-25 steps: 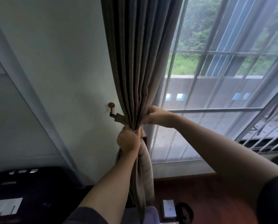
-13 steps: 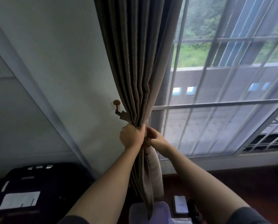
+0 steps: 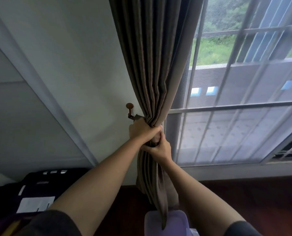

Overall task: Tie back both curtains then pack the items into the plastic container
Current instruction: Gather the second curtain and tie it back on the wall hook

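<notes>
A grey-brown curtain (image 3: pixel 152 57) hangs in the middle of the head view, gathered into a tight bunch beside the window. My left hand (image 3: pixel 142 129) is closed around the gathered bunch, right next to a brown wall hook (image 3: pixel 130 110). A short strap runs from the hook into that hand. Just below it, my right hand (image 3: pixel 159 149) grips the same bunch, touching the left hand. The curtain's lower end hangs down over a pale purple plastic container (image 3: pixel 167 222) on the floor. The tie-back itself is mostly hidden by my fingers.
A white wall (image 3: pixel 65 65) lies left of the curtain and a barred window (image 3: pixel 235 116) right of it. A dark case with white labels (image 3: pixel 34 193) sits low on the left. Dark wooden floor (image 3: pixel 244 201) lies below the window sill.
My right hand has come down from beside the curtain and now clasps the bunch under my left hand. The view has moved closer and tilted slightly.
</notes>
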